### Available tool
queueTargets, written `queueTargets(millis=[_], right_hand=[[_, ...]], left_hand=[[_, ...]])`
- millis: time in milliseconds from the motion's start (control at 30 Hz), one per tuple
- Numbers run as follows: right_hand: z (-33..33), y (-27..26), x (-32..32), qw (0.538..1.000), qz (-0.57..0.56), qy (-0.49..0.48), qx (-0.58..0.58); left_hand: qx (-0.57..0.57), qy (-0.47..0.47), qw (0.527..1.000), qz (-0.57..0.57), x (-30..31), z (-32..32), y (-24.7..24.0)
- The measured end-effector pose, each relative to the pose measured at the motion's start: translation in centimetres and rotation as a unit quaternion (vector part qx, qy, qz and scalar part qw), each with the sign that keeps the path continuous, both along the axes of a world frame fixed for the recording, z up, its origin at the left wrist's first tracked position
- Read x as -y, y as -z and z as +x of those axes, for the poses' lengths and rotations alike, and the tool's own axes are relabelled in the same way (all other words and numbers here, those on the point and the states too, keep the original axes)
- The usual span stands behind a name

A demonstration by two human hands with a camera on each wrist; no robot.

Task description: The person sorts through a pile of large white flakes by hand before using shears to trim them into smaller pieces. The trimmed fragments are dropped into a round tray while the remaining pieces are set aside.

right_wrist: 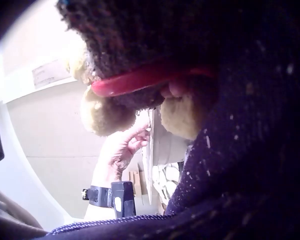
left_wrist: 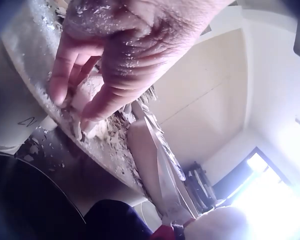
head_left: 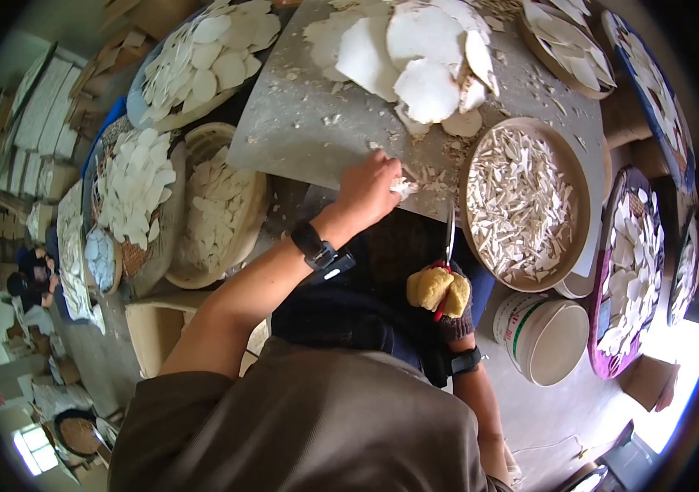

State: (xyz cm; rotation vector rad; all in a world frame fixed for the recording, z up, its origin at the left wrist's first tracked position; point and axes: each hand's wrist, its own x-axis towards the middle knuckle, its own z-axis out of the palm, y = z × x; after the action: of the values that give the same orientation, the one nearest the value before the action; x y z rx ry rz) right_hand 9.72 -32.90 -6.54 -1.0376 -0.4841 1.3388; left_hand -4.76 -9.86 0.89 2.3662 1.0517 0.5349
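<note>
At the board (head_left: 300, 139) edge, left hand (head_left: 370, 190) pinches white chips (head_left: 403, 189); right hand (head_left: 448, 305) grips scissors (head_left: 450, 236).

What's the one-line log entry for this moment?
left hand: pinches white scraps at grey board edge | right hand: gloved, grips red-handled scissors, blades toward board

Head cam sat high with a fisheye lens. It looked steeply down over the shoulder at the tabletop (head_left: 317, 131), left hand (head_left: 370, 190) and right hand (head_left: 444, 299), mid range. Left wrist cam sat under the left hand, very close, and faced up along the tabletop edge toward wall and window. Right wrist cam was mostly blocked by the gloved right hand and faced up-left. All three shared the left hand at the tabletop edge.
</note>
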Motion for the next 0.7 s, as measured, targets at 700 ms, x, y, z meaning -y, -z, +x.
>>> queueTargets(millis=[700], right_hand=[[2.0,1.0,0.5,0.941,-0.072,-0.094,0.317]], left_hand=[[0.443,-0.580,0.617,-0.292,14.4,-40.6,3.6]])
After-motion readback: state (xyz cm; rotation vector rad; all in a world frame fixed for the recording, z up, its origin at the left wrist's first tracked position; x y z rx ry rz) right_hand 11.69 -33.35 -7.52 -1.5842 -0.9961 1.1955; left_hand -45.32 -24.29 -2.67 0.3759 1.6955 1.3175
